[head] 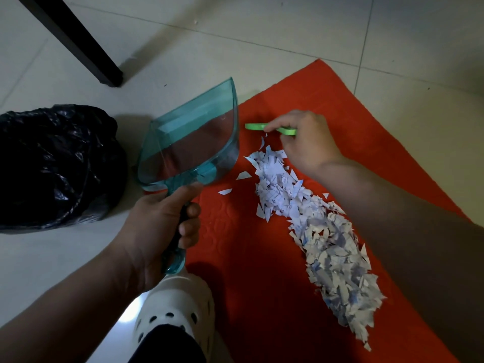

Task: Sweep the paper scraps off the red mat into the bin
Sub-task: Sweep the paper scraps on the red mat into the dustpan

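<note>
A long heap of white paper scraps (311,226) lies across the red mat (248,258). My left hand (157,231) grips the handle of a clear teal dustpan (191,142), whose pan is tilted up at the mat's left edge, with no scraps in it. My right hand (303,142) reaches over the far end of the heap and its fingers close round a thin green object (255,126) lying on the mat; most of that object is hidden under the hand. A bin lined with a black bag (55,163) stands on the floor to the left of the dustpan.
A black table leg (78,43) slants down to the tiled floor (288,30) behind the bin. My foot in a white perforated clog (175,307) rests at the mat's near left edge, just below the dustpan handle.
</note>
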Available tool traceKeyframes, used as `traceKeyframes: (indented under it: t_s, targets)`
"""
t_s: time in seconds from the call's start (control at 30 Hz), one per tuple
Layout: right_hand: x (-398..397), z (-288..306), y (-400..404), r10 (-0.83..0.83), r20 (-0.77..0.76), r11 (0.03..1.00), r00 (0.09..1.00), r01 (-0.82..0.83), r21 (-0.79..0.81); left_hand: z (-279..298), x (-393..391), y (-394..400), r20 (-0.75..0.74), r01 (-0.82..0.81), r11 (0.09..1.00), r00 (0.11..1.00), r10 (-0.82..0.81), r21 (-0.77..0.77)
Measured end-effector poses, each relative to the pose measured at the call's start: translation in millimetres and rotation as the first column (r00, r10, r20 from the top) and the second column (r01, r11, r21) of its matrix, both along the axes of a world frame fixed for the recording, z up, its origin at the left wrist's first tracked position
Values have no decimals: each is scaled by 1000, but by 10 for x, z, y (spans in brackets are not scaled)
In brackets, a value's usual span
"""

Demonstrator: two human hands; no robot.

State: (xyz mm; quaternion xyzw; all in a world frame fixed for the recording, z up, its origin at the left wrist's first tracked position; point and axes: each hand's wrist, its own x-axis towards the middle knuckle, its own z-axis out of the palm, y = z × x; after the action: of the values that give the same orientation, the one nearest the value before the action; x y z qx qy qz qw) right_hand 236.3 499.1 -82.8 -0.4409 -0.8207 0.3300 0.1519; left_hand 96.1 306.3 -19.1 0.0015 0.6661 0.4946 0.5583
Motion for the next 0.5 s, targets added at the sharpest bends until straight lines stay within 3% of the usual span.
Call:
traceKeyframes:
  t_s: [0.2, 0.37, 0.5]
  targets:
    - [215, 195, -31, 55, 54, 984, 997, -44, -175, -24, 8, 3, -7, 2, 1000, 1000, -2, 14]
    - [236, 224, -35, -21, -54, 996, 998, 16, -87, -22, 24, -13, -8, 6, 1000, 1000, -6, 18]
    - [95, 84, -13, -42, -43, 997, 998, 39, -73, -13, 42, -10, 2, 5, 1000, 1000, -5, 16]
